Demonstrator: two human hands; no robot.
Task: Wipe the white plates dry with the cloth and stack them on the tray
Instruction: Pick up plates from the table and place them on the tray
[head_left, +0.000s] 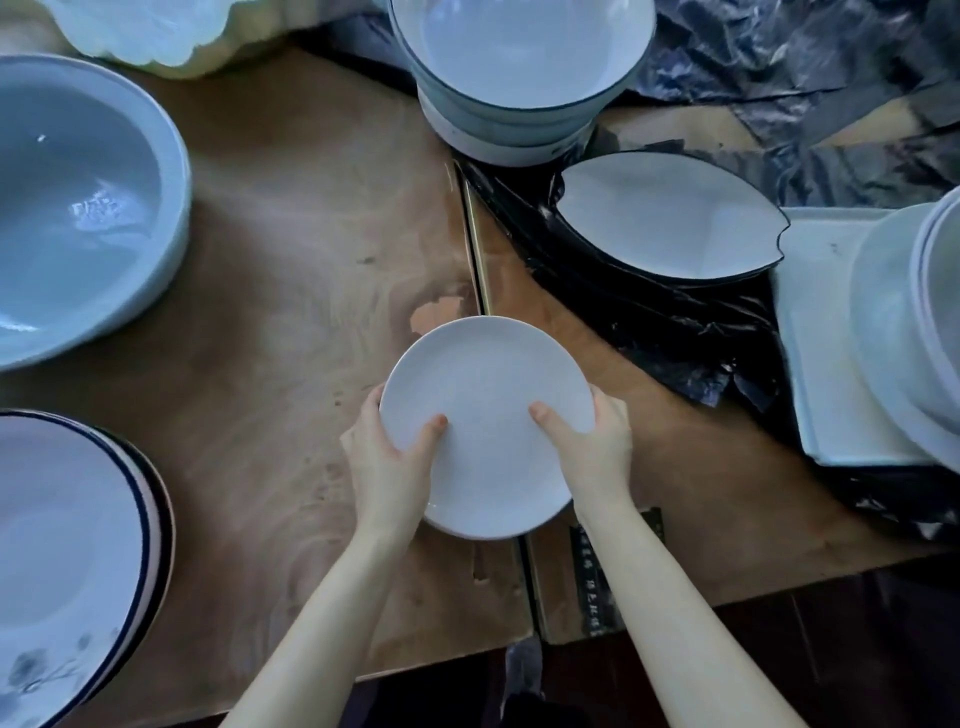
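A plain white round plate (485, 384) is held over the middle of the wooden table (291, 260). My left hand (387, 462) grips its left rim, thumb on the plate's face. My right hand (592, 447) grips the right rim the same way, thumb on top. Both sets of fingers are hidden under the plate. At the right edge a white tray (815, 332) carries a stack of white plates (893, 312). No cloth shows in this view.
A large pale bowl (78, 208) stands at the left. A blue-rimmed plate stack (72, 561) lies at the lower left. Stacked blue-rimmed bowls (519, 67) stand at the back, leaf-shaped dishes (665, 218) on black plastic sheeting (701, 332) to the right.
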